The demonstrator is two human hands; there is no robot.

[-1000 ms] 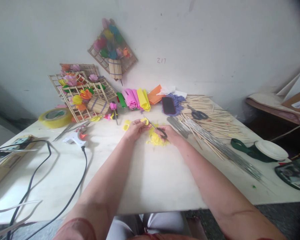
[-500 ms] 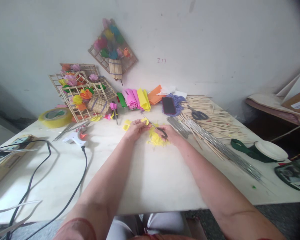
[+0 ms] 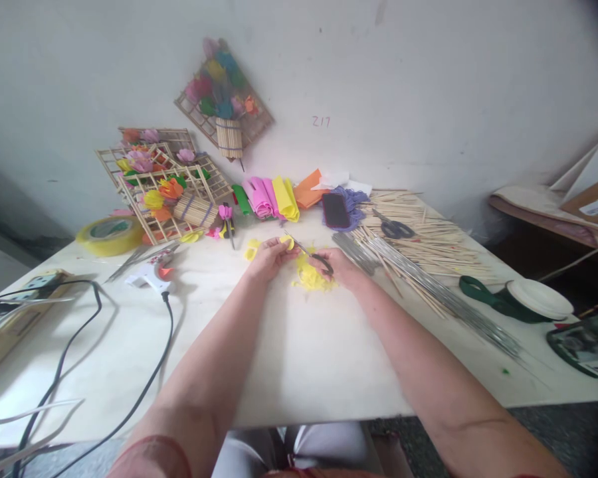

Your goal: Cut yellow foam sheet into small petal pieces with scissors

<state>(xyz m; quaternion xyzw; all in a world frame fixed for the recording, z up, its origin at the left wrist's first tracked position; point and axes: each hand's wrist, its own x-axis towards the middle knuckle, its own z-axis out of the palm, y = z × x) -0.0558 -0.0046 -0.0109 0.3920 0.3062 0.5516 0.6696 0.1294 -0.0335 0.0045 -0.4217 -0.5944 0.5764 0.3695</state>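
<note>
My left hand (image 3: 270, 258) pinches a small yellow paper piece (image 3: 286, 242), whose rounded edge shows past the fingertips. In my right hand (image 3: 339, 267) are black-handled scissors (image 3: 321, 262), with the blades pointing up and left against the paper. Below the blades, between both hands, lies a loose heap of yellow paper scraps (image 3: 313, 277). Several cut yellow pieces (image 3: 252, 249) rest on the table just left of my left hand. How far the blades stand apart is too small to tell.
Rolled crepe paper (image 3: 285, 198), a phone (image 3: 335, 210) and a second pair of scissors (image 3: 397, 229) lie behind. Sticks (image 3: 438, 245) and wires (image 3: 443, 299) spread rightward. A glue gun (image 3: 153, 272), its cord, a tape roll (image 3: 110, 236) and flower frames (image 3: 169, 192) stand left.
Both hands stay in almost the same place, with the scissors still at the yellow paper. The whole view has shifted very slightly.
</note>
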